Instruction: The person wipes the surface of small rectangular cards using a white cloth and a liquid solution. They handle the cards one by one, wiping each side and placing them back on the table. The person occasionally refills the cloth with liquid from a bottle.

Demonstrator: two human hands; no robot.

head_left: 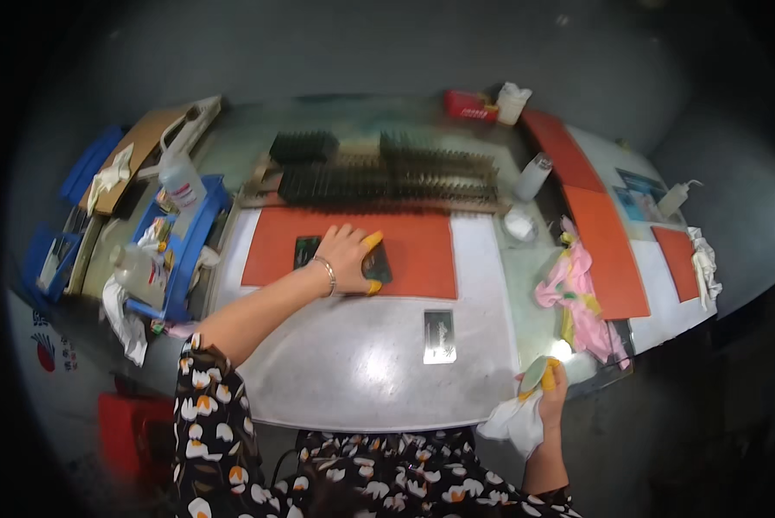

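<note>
My left hand (346, 260) reaches over the orange mat (426, 237), yellow covers on its thumb and a finger. Thumb and fingers close around the edges of a dark rectangular plate (376, 266). Beside that hand, partly behind the wrist, lies another dark plate (304, 250). A third plate (439, 335), dark above with a shiny lower edge, rests on the grey work surface (353, 367) nearer to me. At the table's front right edge, my right hand (555, 395) grips a white cloth (517, 423) together with a pale green, round-edged piece (533, 375).
Racks (387, 183) of dark upright plates stand behind the mat. At left are a blue tray (199, 250) and squeeze bottles (180, 177). A pink cloth (569, 289), a white bottle (534, 177), a small round container (519, 224) and an orange strip (607, 250) occupy the right.
</note>
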